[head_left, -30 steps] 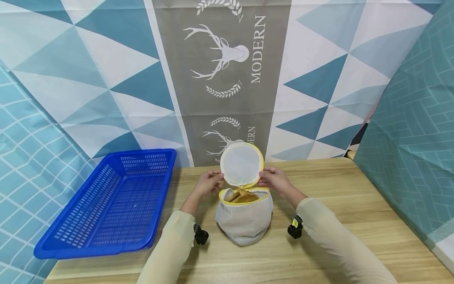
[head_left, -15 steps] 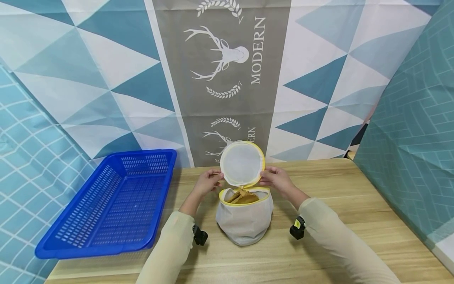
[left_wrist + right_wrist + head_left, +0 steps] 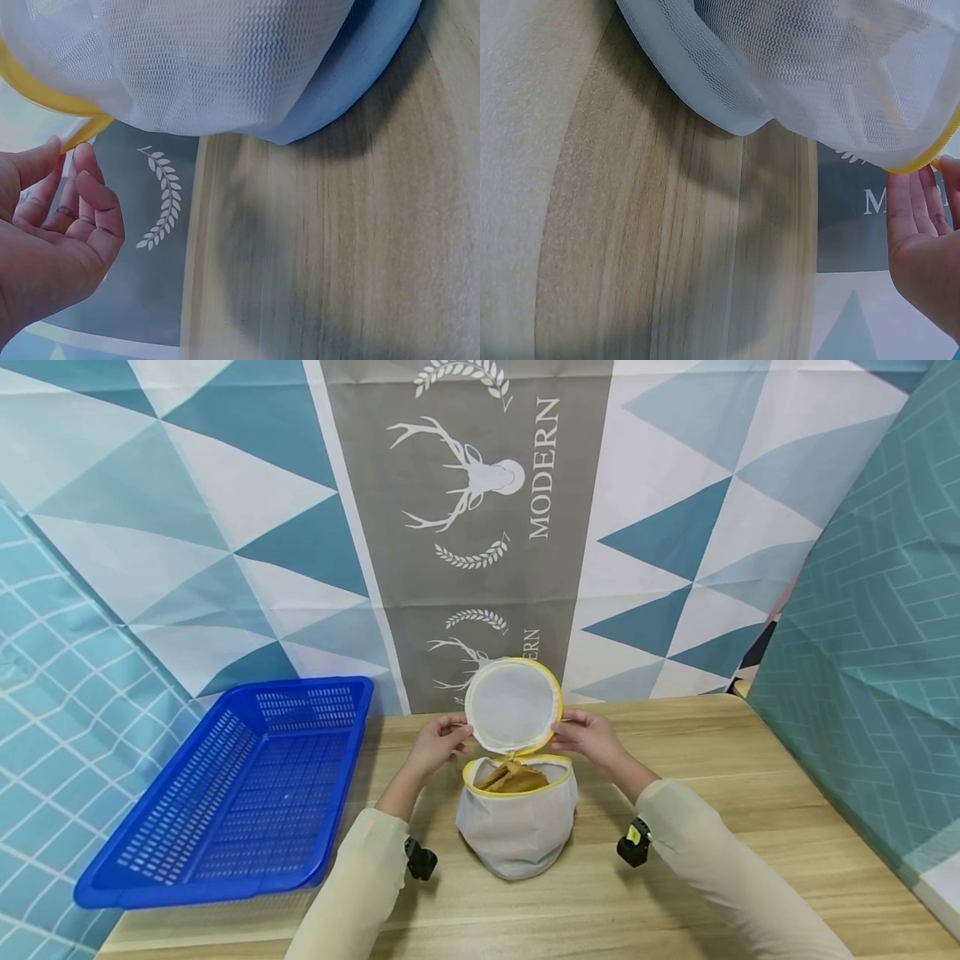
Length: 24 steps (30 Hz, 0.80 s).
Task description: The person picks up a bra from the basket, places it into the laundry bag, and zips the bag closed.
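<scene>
1. Far left, the blue basket (image 3: 262,810) sits well apart from the bag, so I'd just leave it alone; it isn't in the way of your elbow.
2. Left hand (image 3: 442,743) has the lid's left edge pinched between thumb and fingers. Light pinch is plenty imo, the fabric looks soft and would probably crease.
3. Middle: the lid (image 3: 513,706) is up behind the mouth of the bag (image 3: 517,835), which stands on the table (image 3: 525,922). Brown pieces (image 3: 517,777) show inside, up near the rim. Keep the lid flat and don't tug upward, or the bag could tip.
4. Right hand (image 3: 585,735) pinches the yellow edge on the other side. Match the left hand's height and pull, otherwise the lid will likely twist.
</scene>
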Motion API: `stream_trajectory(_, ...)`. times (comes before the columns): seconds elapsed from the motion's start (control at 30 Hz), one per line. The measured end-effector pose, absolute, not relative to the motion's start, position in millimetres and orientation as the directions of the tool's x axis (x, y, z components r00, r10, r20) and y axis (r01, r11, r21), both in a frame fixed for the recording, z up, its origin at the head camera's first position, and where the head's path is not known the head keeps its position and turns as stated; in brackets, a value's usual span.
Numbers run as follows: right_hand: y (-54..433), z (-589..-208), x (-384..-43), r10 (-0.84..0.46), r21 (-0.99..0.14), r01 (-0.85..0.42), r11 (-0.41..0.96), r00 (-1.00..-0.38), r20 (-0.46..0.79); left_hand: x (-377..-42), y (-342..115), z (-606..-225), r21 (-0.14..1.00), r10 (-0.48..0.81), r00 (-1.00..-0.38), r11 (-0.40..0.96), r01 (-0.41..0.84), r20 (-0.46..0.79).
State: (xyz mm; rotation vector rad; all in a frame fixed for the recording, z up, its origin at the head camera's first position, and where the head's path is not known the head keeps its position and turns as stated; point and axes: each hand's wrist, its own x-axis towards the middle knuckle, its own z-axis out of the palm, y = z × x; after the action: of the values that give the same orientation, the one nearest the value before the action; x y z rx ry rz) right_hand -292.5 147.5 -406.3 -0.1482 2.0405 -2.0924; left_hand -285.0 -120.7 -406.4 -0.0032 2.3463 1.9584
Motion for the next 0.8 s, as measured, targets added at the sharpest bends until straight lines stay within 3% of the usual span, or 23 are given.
stream_trajectory(0.8, 151.6, -399.1, -285.5, -0.231, -0.999, 0.000, 0.054, -0.973, -0.013, -276.6, -120.2, -399.0, 0.982, 0.060, -0.998, 0.187, -0.010, -0.022)
